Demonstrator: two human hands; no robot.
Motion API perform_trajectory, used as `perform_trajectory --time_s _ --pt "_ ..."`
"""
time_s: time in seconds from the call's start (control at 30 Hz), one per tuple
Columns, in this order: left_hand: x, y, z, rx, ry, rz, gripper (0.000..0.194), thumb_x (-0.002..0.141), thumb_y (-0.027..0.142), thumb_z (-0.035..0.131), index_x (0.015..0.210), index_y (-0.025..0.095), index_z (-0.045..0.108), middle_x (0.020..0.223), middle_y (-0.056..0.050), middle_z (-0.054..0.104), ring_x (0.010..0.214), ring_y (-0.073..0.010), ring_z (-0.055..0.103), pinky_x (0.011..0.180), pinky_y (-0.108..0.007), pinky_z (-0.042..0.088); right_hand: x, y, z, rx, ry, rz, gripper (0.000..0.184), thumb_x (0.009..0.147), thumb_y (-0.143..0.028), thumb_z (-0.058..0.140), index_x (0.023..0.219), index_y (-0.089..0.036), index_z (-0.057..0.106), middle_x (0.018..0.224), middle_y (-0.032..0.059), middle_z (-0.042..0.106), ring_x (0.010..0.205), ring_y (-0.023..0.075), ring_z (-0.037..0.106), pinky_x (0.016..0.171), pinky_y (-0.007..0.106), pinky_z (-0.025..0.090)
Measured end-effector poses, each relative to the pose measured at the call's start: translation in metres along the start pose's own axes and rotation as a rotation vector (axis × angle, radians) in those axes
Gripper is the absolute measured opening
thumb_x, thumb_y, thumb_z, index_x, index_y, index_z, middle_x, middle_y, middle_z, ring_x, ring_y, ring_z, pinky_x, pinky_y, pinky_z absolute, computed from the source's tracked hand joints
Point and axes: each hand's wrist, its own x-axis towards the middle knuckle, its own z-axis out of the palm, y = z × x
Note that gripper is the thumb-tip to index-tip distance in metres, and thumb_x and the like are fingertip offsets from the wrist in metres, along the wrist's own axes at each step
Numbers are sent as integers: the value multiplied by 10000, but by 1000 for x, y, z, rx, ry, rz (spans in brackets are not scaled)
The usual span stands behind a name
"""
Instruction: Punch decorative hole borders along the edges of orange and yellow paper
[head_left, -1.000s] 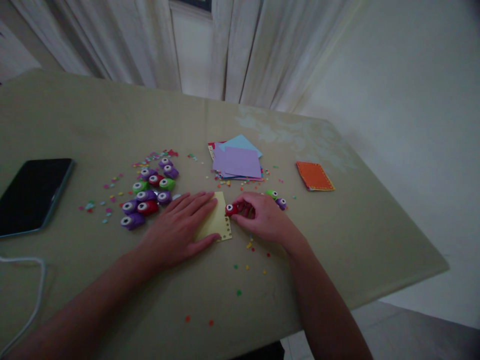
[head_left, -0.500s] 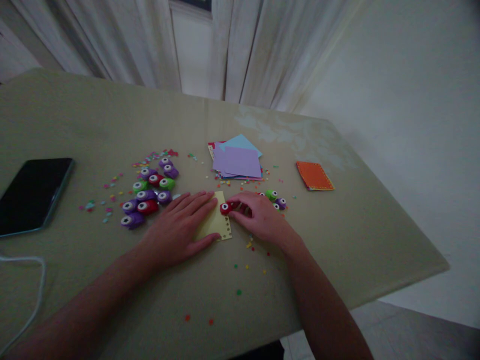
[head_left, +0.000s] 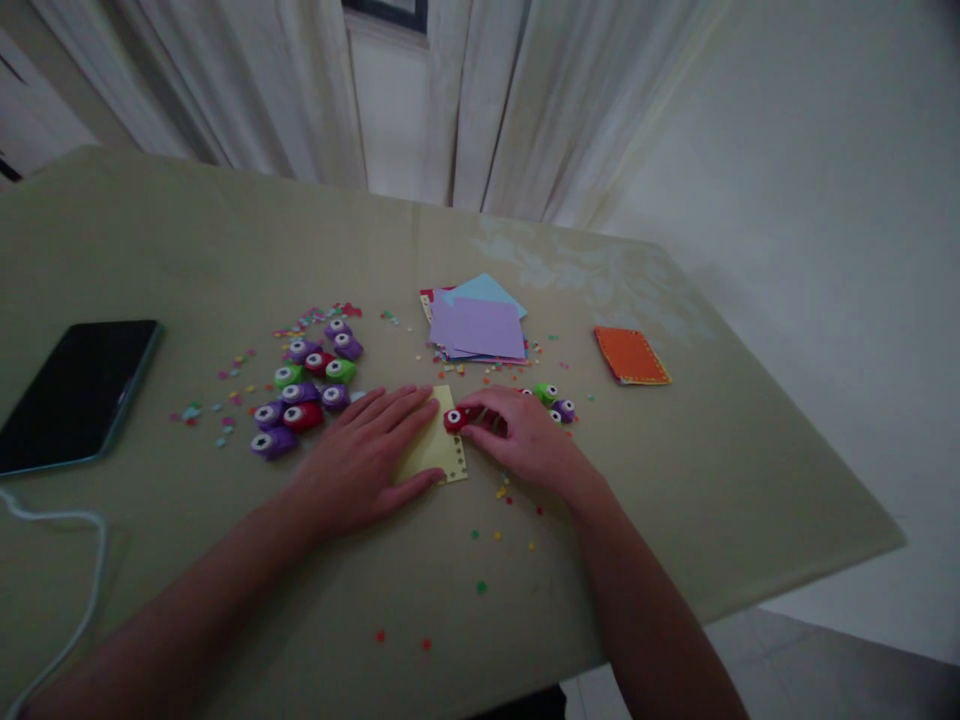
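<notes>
A pale yellow sheet of paper [head_left: 442, 455] lies on the table, with a row of small punched holes along its right edge. My left hand [head_left: 371, 440] rests flat on this sheet, fingers stretched out, covering its left part. At the sheet's right edge, my right hand [head_left: 525, 440] grips a small red craft punch [head_left: 454, 420] between thumb and fingers. Left of my left hand sits a group of purple, red and green craft punches [head_left: 302, 415]. A few more, including a green punch [head_left: 546, 393], lie behind my right hand, partly hidden by it.
Stacked coloured paper [head_left: 480, 328] lies beyond my hands. An orange stitched-edge square [head_left: 632, 355] is at the right. On the left are a dark-screened tablet [head_left: 75, 395] and a white cable [head_left: 97, 560]. Confetti bits [head_left: 481, 587] are scattered about the tablecloth [head_left: 300, 620].
The whole view has shifted slightly, so everything appears a little lower and to the right. Both hands keep their places on the sheet and the red punch.
</notes>
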Motion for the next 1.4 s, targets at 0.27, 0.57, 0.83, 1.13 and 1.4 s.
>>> perform_trajectory --time_s 0.27,0.57,0.83,1.13,1.4 --pt "0 0 0 -23 12 4 746 1042 658 539 1635 211 470 1699 -126 470 1548 -344 466 1309 -549 314 -2 -1 -3 34 37 48 219 1061 -332 668 1181 -190 784 1018 45 802 822 157 674 777 284 483" --pt "1 -1 2 3 -5 -7 761 1036 673 525 1620 185 490 1697 -136 471 1548 -334 466 1314 -553 303 3 9 8 95 120 105 214 1053 -352 670 1135 -178 763 929 44 802 783 166 712 744 282 507" --pt "2 -1 3 20 -6 -8 755 1033 665 529 1614 184 490 1702 -138 463 1552 -326 461 1313 -539 300 11 5 17 201 108 169 169 997 -333 723 1052 -175 748 942 64 834 825 187 765 759 293 545" --pt "3 -1 3 12 -1 -18 731 1024 634 561 1605 194 505 1694 -133 477 1544 -334 470 1316 -539 292 20 10 21 250 117 228 128 923 -296 776 924 -173 743 900 65 821 823 190 751 737 283 547" --pt "4 1 2 13 3 -29 729 1024 628 565 1602 186 514 1692 -133 480 1548 -336 469 1321 -551 285 18 13 21 303 112 216 155 919 -334 764 910 -180 749 899 60 809 833 199 740 764 295 549"
